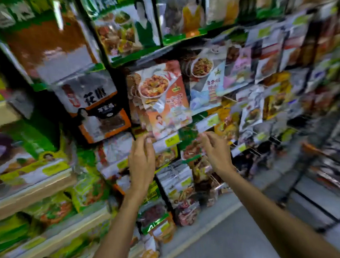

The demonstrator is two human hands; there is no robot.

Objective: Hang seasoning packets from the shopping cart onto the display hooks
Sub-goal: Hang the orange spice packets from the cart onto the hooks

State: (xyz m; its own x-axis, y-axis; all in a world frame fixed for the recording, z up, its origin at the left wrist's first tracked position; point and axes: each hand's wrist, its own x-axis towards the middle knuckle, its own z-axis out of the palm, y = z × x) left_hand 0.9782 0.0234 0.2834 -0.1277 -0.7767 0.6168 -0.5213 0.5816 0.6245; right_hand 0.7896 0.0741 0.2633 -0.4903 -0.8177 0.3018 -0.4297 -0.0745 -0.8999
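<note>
Both hands are raised to the hook display [251, 150], which is crowded with hanging seasoning packets. The left hand [141, 162] is open, its fingers straight, with the tips at the lower edge of an orange-and-white seasoning packet [163, 101] hanging mid-rack. The right hand [215, 152] holds nothing visible; its fingers are loosely curled just below a yellow price tag [209, 122]. At the left edge, wooden shelves [30, 193] hold green bags [85, 190].

The central seasoning packet [163, 97] is orange and white with a red dish printed on it, the neighbouring packet [103, 122] at its nine o'clock is orange-edged with black lettering, the price tag [172, 141] at six o'clock yellow, the floor [230, 240] grey.
</note>
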